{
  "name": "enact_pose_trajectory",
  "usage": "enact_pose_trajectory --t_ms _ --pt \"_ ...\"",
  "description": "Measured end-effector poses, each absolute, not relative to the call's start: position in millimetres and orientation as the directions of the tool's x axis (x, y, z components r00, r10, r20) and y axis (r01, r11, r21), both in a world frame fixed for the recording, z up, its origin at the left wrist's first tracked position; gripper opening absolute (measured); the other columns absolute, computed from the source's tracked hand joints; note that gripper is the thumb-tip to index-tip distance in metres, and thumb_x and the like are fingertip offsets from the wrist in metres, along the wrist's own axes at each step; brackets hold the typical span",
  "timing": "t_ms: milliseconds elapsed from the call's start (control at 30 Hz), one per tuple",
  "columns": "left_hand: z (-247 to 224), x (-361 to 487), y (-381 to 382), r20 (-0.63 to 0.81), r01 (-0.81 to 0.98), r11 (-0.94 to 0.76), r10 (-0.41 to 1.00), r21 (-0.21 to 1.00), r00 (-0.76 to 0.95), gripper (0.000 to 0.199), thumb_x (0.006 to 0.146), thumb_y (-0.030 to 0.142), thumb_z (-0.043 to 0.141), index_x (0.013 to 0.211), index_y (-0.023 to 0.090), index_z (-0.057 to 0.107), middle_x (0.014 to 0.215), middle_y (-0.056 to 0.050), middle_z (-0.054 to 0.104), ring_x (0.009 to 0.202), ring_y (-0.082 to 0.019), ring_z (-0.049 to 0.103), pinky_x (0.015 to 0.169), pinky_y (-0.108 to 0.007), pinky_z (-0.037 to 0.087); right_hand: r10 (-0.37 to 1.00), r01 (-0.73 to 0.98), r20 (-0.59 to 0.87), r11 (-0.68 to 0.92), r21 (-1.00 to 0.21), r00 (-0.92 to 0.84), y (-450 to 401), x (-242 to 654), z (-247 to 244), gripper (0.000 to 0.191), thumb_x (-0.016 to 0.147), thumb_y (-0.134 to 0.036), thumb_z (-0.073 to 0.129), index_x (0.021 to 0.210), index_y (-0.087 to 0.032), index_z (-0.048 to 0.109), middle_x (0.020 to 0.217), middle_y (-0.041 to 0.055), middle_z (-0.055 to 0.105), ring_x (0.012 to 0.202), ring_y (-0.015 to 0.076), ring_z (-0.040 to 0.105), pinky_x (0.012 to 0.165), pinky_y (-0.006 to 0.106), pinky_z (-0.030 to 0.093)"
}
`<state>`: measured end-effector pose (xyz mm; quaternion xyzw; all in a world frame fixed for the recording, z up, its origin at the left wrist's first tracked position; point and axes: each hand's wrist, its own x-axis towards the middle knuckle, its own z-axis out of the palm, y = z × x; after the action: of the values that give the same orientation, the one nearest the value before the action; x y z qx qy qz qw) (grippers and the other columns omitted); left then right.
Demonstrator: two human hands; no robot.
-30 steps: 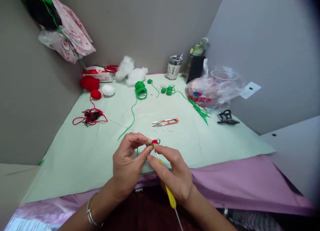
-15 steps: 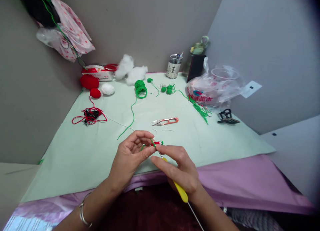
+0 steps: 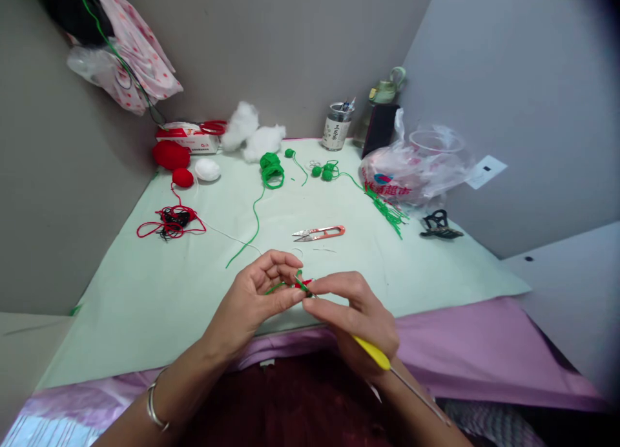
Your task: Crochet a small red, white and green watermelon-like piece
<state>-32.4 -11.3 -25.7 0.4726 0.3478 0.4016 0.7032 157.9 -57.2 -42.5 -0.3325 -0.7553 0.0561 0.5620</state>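
My left hand (image 3: 259, 292) pinches a small red and green crochet piece (image 3: 303, 284) between thumb and fingers, above the near part of the table. Green yarn runs from the piece into that hand. My right hand (image 3: 361, 318) is closed around a crochet hook with a yellow handle (image 3: 372, 353); its metal tip meets the green yarn at the piece. The hook's rear shaft points down to the right. Just beyond my hands lie thread snips (image 3: 318, 233) with orange handles. Part of the piece is hidden by my fingers.
Red yarn balls (image 3: 171, 155), a white ball (image 3: 208, 170) and tangled red and black yarn (image 3: 175, 222) lie left. Green yarn (image 3: 271, 170) and white stuffing (image 3: 264, 143) are behind. A plastic bag (image 3: 411, 172) and black clip (image 3: 440, 225) stand right.
My right hand has shifted slightly right, and the hook has turned to a flatter slant. The crochet piece has turned in my left fingers, with its white and green end now out of sight.
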Motion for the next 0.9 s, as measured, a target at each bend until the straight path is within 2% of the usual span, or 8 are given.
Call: enact_pose_trajectory --t_ms 133,300,600,900 --pt "-26 -34 -10 -0.095 -0.195 0.19 0.906 0.962 0.413 0.026 0.082 0.026 0.09 0.105 0.024 0.076 0.09 -0.001 0.072 0.087 -0.015 0.067 0.08 -0.024 0.053 0.647 0.33 0.756 0.739 -0.588 -0.103 -58 159 -44 0.037 0.103 -0.01 0.06 0.131 -0.03 0.075 0.116 0.0081 0.078 0.104 0.0206 0.076 0.085 0.036 0.066" --pt "-22 -36 -7 -0.076 -0.129 0.15 0.886 0.98 0.457 0.028 0.083 0.024 0.087 0.109 0.025 0.076 0.091 -0.001 0.072 0.084 -0.014 0.066 0.079 -0.024 0.052 0.707 0.247 0.702 0.697 -0.673 -0.083 -60 161 -38 0.03 0.104 -0.016 0.062 0.126 -0.029 0.078 0.111 0.0075 0.079 0.098 0.0176 0.078 0.08 0.03 0.067" --pt "-8 -31 -11 0.069 0.09 -0.11 0.925 0.99 0.373 0.031 0.081 0.015 0.076 0.11 0.024 0.072 0.086 0.0 0.07 0.085 -0.017 0.069 0.084 -0.03 0.056 0.704 0.357 0.699 0.69 -0.63 -0.127 -64 166 -38 0.029 0.103 -0.013 0.061 0.122 -0.026 0.079 0.113 0.0082 0.082 0.097 0.0163 0.081 0.08 0.025 0.068" --pt "-9 -33 -11 0.177 0.121 -0.232 0.92 0.965 0.35 0.028 0.082 0.012 0.073 0.107 0.024 0.073 0.083 0.001 0.073 0.083 -0.017 0.071 0.08 -0.028 0.057 0.695 0.418 0.702 0.69 -0.592 -0.154 -68 168 -41 0.026 0.105 -0.013 0.058 0.119 -0.024 0.076 0.114 0.0086 0.08 0.098 0.0147 0.08 0.075 0.023 0.067"
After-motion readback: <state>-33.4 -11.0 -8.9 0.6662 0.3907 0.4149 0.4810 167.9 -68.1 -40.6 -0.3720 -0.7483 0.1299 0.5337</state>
